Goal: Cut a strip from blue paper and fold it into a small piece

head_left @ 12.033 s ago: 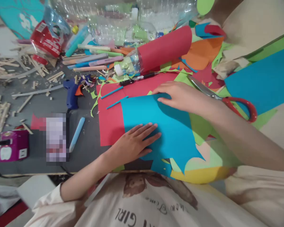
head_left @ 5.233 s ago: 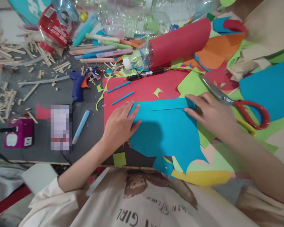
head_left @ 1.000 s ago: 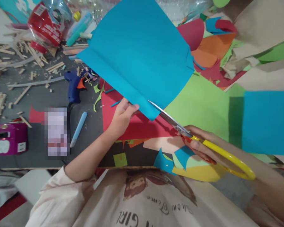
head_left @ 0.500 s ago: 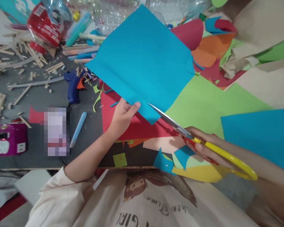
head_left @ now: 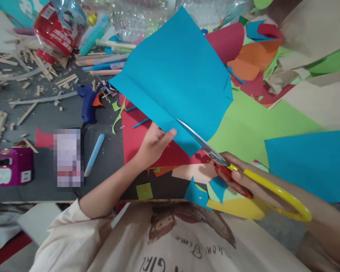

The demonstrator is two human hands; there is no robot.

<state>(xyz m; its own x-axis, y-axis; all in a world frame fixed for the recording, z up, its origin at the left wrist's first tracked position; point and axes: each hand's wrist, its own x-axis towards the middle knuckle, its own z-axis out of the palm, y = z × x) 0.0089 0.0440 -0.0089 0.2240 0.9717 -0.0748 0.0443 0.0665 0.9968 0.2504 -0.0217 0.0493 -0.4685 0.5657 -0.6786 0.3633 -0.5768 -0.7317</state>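
Note:
A large sheet of blue paper [head_left: 175,75] is held up above the table, tilted, with its lower left edge pinched by my left hand [head_left: 155,143]. The thumb lies on top of the sheet and the fingers are underneath. My right hand [head_left: 238,170] grips scissors [head_left: 206,145] with one yellow and one red handle. One blade lies over the blue paper near its lower corner, pointing up and left; the other blade is hidden beneath the sheet. Under the blue sheet lie red paper [head_left: 133,139] and light green paper [head_left: 243,124].
On the left are a blue glue gun [head_left: 87,104], a light blue marker [head_left: 95,155], a purple box [head_left: 14,166] and scattered wooden sticks [head_left: 0,128]. Plastic bottles [head_left: 141,19] stand at the back. Another blue sheet [head_left: 308,162] and paper scraps [head_left: 197,192] lie around.
My left hand and the blue paper have moved slightly right and down. The scissors' handles have spread further apart, while the blade tip stays in about the same place.

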